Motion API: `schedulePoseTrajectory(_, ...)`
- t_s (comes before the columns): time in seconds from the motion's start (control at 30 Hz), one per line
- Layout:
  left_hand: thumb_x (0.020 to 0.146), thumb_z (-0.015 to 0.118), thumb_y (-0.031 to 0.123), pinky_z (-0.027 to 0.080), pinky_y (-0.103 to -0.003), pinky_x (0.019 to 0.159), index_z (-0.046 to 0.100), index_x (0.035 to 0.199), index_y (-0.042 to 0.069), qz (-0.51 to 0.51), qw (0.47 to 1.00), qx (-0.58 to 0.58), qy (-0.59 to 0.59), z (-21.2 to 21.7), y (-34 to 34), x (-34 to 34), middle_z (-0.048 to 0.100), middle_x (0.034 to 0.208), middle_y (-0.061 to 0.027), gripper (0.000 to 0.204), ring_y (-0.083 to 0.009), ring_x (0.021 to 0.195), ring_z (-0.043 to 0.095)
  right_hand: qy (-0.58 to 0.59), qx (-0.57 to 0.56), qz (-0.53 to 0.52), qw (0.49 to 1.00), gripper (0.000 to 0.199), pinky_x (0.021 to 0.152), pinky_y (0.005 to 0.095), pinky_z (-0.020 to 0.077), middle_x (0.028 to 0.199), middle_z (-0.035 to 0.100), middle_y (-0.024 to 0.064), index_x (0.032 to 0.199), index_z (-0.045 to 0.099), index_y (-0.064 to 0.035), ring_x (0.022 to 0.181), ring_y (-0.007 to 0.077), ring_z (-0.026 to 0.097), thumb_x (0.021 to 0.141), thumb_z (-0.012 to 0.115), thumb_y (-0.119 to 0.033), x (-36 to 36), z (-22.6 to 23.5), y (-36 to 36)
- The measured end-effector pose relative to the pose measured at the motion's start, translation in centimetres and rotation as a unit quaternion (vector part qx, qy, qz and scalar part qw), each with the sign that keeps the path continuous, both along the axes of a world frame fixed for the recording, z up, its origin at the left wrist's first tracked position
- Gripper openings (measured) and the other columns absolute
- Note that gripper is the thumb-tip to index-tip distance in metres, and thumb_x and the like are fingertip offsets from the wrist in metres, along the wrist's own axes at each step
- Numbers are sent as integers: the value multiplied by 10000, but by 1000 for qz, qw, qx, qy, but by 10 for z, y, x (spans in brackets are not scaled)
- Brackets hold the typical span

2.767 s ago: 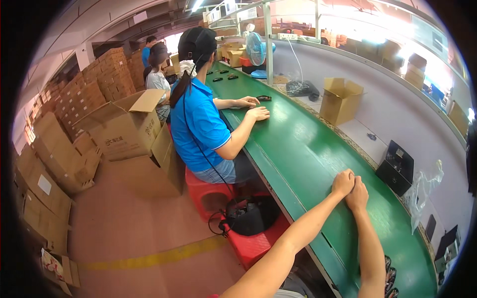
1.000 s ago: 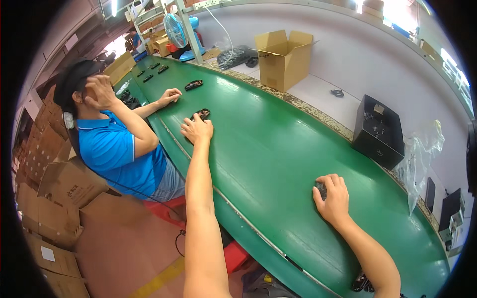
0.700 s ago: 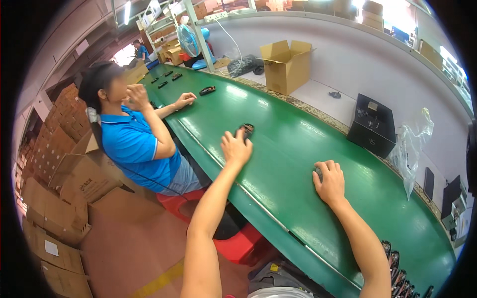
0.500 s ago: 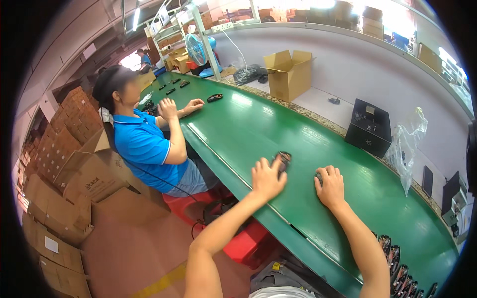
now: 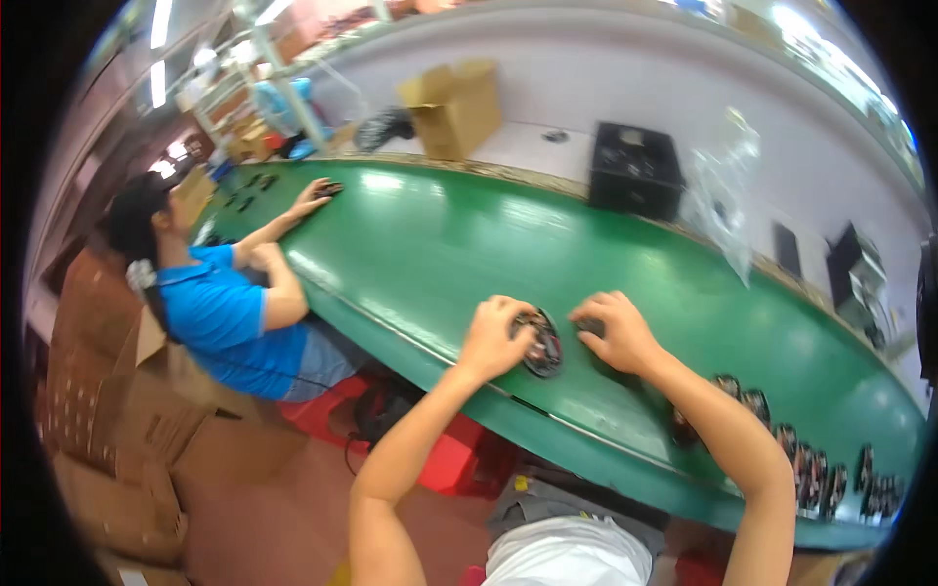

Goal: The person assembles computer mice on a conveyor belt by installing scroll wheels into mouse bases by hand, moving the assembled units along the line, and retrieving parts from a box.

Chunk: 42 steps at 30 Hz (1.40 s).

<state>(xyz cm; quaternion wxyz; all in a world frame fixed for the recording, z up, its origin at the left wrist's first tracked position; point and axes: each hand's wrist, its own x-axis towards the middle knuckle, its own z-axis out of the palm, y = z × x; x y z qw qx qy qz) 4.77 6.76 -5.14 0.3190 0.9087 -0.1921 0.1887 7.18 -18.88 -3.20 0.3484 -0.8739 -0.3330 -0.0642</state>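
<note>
My left hand (image 5: pixel 496 335) grips a small round black part (image 5: pixel 543 344) that lies on the green conveyor belt (image 5: pixel 440 244). My right hand (image 5: pixel 616 330) rests on the belt just to its right, fingers curled over another small dark part that is mostly hidden. Both forearms reach in from the lower edge.
A row of several similar black parts (image 5: pixel 811 469) lies along the belt's near right edge. A seated person in a blue shirt (image 5: pixel 220 313) works at the belt on the left. A black box (image 5: pixel 630 181), a cardboard box (image 5: pixel 454 107) and a clear plastic bag (image 5: pixel 728 186) stand behind the belt.
My left hand has drawn the black part along the belt from far out on the left to right beside my right hand. My view has swung rightward.
</note>
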Motion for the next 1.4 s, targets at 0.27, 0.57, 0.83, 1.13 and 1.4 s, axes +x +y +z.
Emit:
schedulePoseTrajectory(0.27,788,742,88,500,-327,681,708,1019,24,-27,992,-58,108,14,-23,-11,638,964,-87,242,-163,715,586,16,31,-24,999,305,1010,429,479,1123,713,81,1068,737,-108,1137,322,587,772,810,-100,-9,2,-10)
schedulePoseTrajectory(0.57,769,761,66,493,-322,665,674,937,9,-131,976,-88,152,17,-68,-28,651,954,-71,197,-164,704,584,7,64,-50,997,291,979,436,494,1075,728,94,1060,737,-87,1096,318,628,784,812,-137,-34,10,-33)
schedulePoseTrajectory(0.83,760,750,24,524,-344,687,649,926,13,-124,975,-128,133,12,-88,-54,668,942,-87,195,-202,714,610,-91,30,-50,994,296,993,435,472,1031,731,38,1032,733,-107,1106,275,625,763,841,-167,-78,15,-41)
schedulePoseTrajectory(1.13,750,738,-20,504,-284,678,639,904,-16,-114,975,-132,135,5,-94,-56,696,988,-69,183,-146,718,575,-88,23,-59,994,218,948,445,491,923,713,65,934,714,-67,1025,298,631,758,811,-150,-88,0,-35)
schedulePoseTrajectory(1.4,764,742,-64,504,-245,670,663,945,-32,-139,965,-147,169,6,-89,-56,701,1014,-61,201,-88,716,571,-90,-107,-73,987,164,945,417,475,912,712,87,886,744,-81,1034,288,624,744,788,-151,-93,22,-27)
